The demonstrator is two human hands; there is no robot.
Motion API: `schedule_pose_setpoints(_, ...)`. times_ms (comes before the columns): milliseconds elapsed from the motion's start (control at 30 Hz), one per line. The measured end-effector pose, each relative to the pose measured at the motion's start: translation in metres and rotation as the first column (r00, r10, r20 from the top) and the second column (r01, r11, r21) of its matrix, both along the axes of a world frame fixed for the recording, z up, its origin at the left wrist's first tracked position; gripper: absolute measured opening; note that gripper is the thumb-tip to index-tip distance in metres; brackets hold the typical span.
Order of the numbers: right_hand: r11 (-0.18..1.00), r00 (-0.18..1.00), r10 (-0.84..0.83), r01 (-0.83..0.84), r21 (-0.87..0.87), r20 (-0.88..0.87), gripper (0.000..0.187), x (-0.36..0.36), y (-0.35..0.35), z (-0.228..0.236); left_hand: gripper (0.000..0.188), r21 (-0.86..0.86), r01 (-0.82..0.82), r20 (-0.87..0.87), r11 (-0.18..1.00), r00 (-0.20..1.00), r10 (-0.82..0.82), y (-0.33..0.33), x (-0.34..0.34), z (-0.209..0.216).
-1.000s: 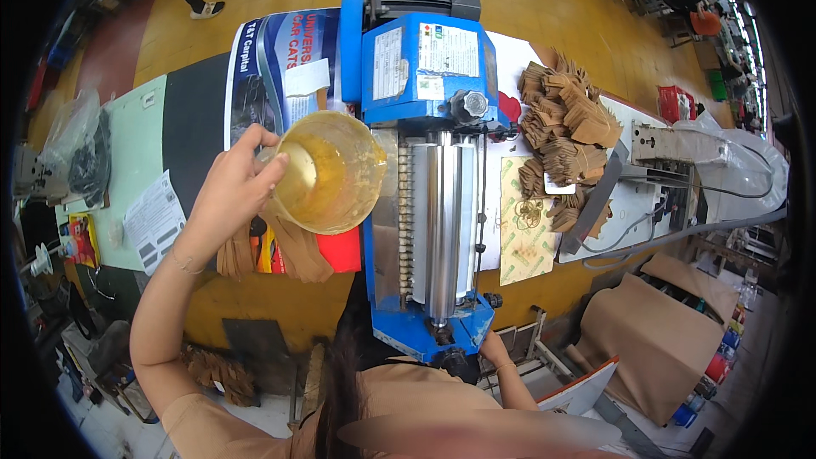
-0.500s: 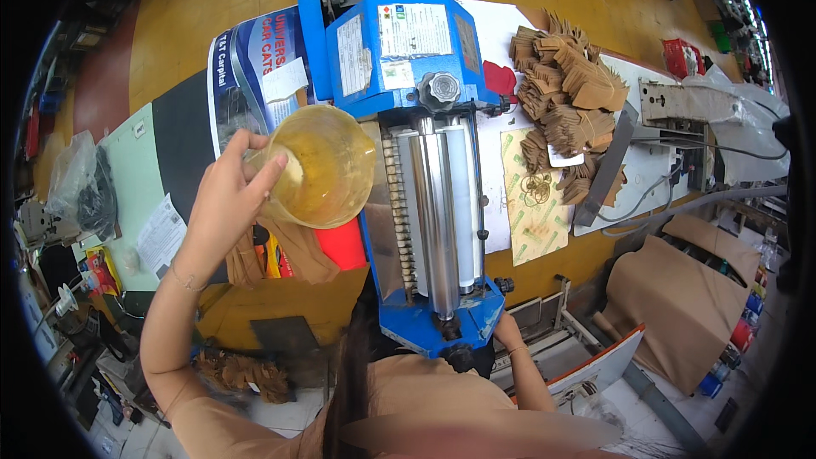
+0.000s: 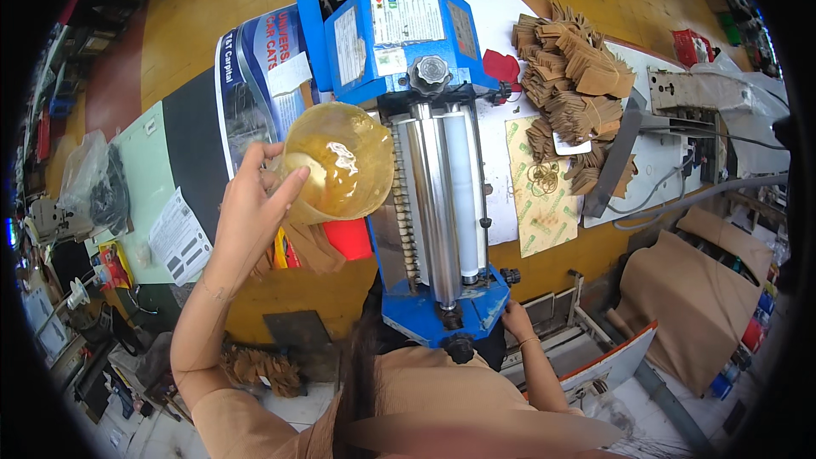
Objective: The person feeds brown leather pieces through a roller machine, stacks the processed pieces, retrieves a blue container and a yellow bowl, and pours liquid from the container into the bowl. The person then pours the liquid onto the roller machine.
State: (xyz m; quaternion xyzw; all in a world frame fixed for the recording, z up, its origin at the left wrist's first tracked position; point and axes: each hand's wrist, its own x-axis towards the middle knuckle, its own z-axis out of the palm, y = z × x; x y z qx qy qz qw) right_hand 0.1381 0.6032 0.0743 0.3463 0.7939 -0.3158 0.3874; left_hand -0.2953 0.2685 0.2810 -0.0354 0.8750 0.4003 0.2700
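Note:
My left hand grips the side of a translucent yellowish plastic cup, thumb over the rim. Wet, shiny amber liquid shows inside it. The cup is tilted, its mouth facing up toward the view and its right edge beside the rollers of a blue roller machine. A polished metal roller and a white roller lie side by side in the machine's frame. My right hand is low beside the machine's near end, below a small black knob; its fingers are mostly hidden.
Bundled brown strips are piled right of the machine, near rubber bands on a patterned sheet. A red piece and brown strips lie below the cup. Brown sheet material hangs at the right.
My left hand has carried the cup rightward, closer to the rollers, and more of the shiny liquid shows. The view has shifted slightly. My right hand stays by the machine's near end.

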Motion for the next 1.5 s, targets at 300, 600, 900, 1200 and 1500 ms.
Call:
schedule_pose_setpoints(300,1.0,0.999,0.0,-0.001,-0.016,-0.034,0.023,-0.004,0.006,0.009,0.05,-0.076,0.04,0.024,0.996,0.999,-0.039,0.013,0.004,-0.002)
schedule_pose_setpoints(600,0.998,0.998,-0.046,0.044,-0.043,-0.038,0.022,0.001,0.013,0.003,0.083,-0.102,0.166,-0.122,0.981,0.976,-0.178,0.017,0.013,0.002)
schedule_pose_setpoints(900,0.999,0.998,-0.032,0.03,-0.034,-0.059,0.022,0.006,0.017,-0.002,0.079,-0.183,0.175,-0.146,0.968,0.968,-0.203,0.025,0.019,0.001)
schedule_pose_setpoints(1200,0.996,0.998,-0.058,0.056,-0.063,-0.036,0.025,0.001,0.02,0.002,0.076,-0.255,0.189,-0.152,0.948,0.961,-0.232,0.033,0.021,0.005)
schedule_pose_setpoints(1500,0.997,0.997,-0.056,0.053,-0.055,-0.061,0.023,0.003,0.023,-0.002,0.077,-0.291,0.209,-0.164,0.934,0.95,-0.264,0.037,0.022,0.001)
